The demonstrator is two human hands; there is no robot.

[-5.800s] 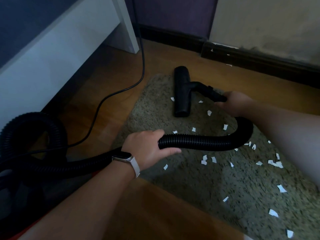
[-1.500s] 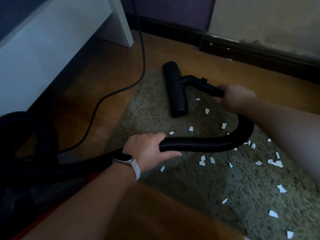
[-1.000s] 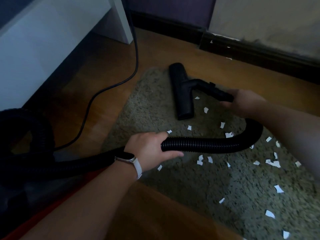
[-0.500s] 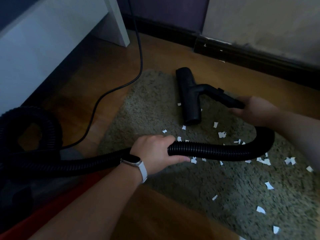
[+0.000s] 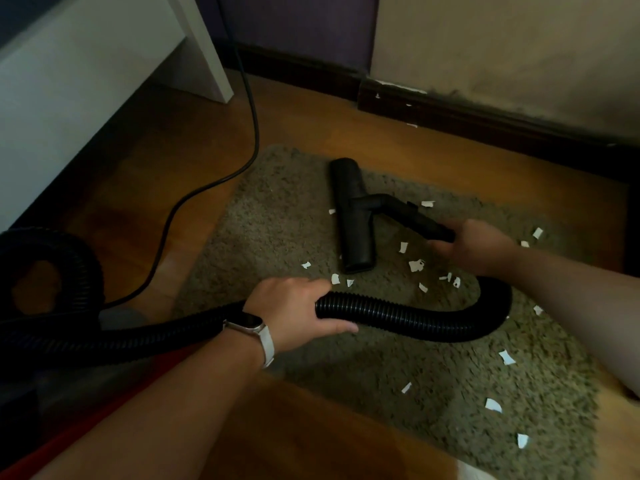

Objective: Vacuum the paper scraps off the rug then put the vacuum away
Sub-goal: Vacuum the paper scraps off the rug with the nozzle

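Note:
A black vacuum nozzle head (image 5: 353, 216) lies flat on the shaggy olive rug (image 5: 381, 375). My right hand (image 5: 474, 242) grips the black tube just behind the nozzle. My left hand (image 5: 298, 313), with a watch on its wrist, grips the ribbed black hose (image 5: 408, 317), which loops round on the rug between the two hands. Several white paper scraps (image 5: 415, 265) lie scattered on the rug beside the nozzle and off to the right and front.
The hose coils (image 5: 52, 271) at the far left over the dark, red-edged vacuum body. A black power cord (image 5: 207, 181) runs over the wooden floor past a white furniture leg (image 5: 204, 46). A dark skirting board (image 5: 485, 123) lines the wall behind.
My right hand has drawn the nozzle back over the rug from its far left corner towards the scraps, and my left hand has followed along with the hose.

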